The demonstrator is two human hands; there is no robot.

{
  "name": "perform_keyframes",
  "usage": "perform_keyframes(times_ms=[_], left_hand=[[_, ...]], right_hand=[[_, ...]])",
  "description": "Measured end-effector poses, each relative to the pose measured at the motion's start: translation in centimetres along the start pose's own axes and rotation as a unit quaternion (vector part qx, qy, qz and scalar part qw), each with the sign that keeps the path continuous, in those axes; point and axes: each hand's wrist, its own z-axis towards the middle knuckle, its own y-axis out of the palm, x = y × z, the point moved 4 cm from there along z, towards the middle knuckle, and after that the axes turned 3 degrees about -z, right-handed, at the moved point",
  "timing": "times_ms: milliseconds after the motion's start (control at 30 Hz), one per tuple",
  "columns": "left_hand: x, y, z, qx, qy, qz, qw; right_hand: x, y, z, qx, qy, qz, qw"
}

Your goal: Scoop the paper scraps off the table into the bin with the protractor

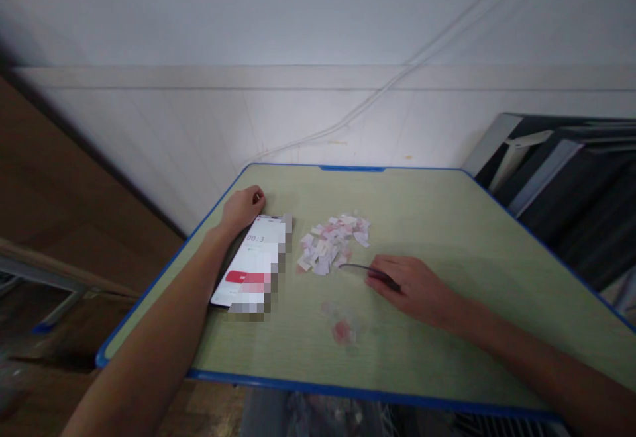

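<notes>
My left hand (242, 208) rests curled on the green table (447, 238) at the top end of a smartphone (251, 258), whose screen shows a timer and a red button. My right hand (415, 285) grips thin metal tweezers (360, 269), their tip pointing left at a pile of small white and pink paper scraps (332, 242). A few blurred pink and clear bits (342, 324) lie nearer me on the table.
The table has a blue rim and stands against a white wall with a cable running across it. Dark stacked frames (561, 179) lean at the right. A wooden floor and a metal frame lie to the left.
</notes>
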Motion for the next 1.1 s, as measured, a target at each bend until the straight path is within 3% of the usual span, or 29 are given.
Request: perform_keyframes(times_ms=[1100], left_hand=[[-0.28, 0.27, 0.16, -0.003, 0.003, 0.01, 1.0]], right_hand=[[-0.02, -0.1, 0.05, -0.003, -0.001, 0.006, 1.0]])
